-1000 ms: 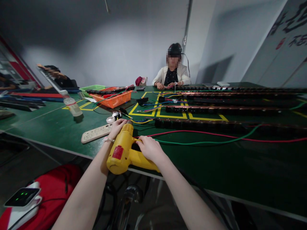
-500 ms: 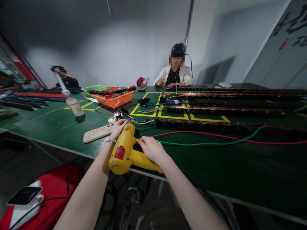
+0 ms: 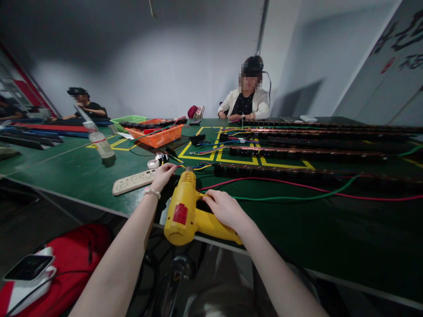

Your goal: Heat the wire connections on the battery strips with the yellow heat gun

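Observation:
My right hand (image 3: 226,209) is wrapped round the handle of a yellow heat gun (image 3: 185,193), whose nozzle points away from me over the near part of the table. Left of the nozzle, my left hand (image 3: 164,175) pinches the end of thin wires (image 3: 201,167), with a small bit of red at the fingertips. These yellow and blue wires run right to a long dark strip (image 3: 251,171) lying across the table. Beside my left wrist lies a beige power strip (image 3: 132,182), with a small white round object (image 3: 153,164) just behind it.
Red (image 3: 297,188) and green (image 3: 317,197) cables cross the green table (image 3: 297,233). Behind are several long strips, an orange basket (image 3: 161,138), a green basket (image 3: 132,119) and a clear bottle (image 3: 102,145). A person (image 3: 244,99) sits opposite, another at left. A red bag (image 3: 76,251) is below.
The heat gun has moved right in my right hand, and its nozzle now stands apart from my left fingers. The left hand stays at the wire end. The view has shifted slightly.

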Tool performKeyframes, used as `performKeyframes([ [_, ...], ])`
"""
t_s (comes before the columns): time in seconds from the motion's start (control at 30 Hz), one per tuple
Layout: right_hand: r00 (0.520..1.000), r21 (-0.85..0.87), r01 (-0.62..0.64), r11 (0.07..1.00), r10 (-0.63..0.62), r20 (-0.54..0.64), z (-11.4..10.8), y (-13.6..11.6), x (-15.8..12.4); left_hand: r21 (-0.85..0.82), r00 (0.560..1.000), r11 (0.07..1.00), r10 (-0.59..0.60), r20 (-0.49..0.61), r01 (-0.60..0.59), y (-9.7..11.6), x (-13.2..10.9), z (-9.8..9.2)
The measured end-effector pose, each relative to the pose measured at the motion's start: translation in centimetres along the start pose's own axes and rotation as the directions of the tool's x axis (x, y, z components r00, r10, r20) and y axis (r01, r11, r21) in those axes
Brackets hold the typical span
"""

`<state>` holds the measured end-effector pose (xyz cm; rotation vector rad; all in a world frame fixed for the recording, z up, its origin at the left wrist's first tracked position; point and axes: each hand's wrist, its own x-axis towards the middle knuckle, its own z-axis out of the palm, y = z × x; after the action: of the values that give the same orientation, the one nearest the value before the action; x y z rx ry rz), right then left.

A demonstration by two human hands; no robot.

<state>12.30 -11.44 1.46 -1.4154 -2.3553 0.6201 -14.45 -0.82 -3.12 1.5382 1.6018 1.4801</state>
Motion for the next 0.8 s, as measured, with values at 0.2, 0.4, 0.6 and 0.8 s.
performKeyframes([
  [0.2,1.000,0.024,-0.018,1.000,0.018,-0.011,-0.9,1.4,-0.7,0.016,1.000,1.000,-0.007,-0.008,0.007,0.9,-0.5,0.0],
  [0.4,0.998,0.036,-0.062,0.997,0.062,-0.024,-1.7,3.1,-1.0,0.025,1.000,1.000,0.004,-0.005,-0.004,1.1,-0.6,0.0],
  [0.6,0.992,0.042,-0.112,0.993,0.114,-0.046,-2.5,4.7,-1.3,0.040,1.000,0.999,0.016,0.004,-0.016,0.4,-0.3,-0.1],
  [0.8,0.989,0.050,-0.135,0.990,0.137,-0.053,-2.9,5.0,-1.7,0.046,1.000,0.999,-0.009,-0.010,0.009,1.0,-0.7,0.0],
])
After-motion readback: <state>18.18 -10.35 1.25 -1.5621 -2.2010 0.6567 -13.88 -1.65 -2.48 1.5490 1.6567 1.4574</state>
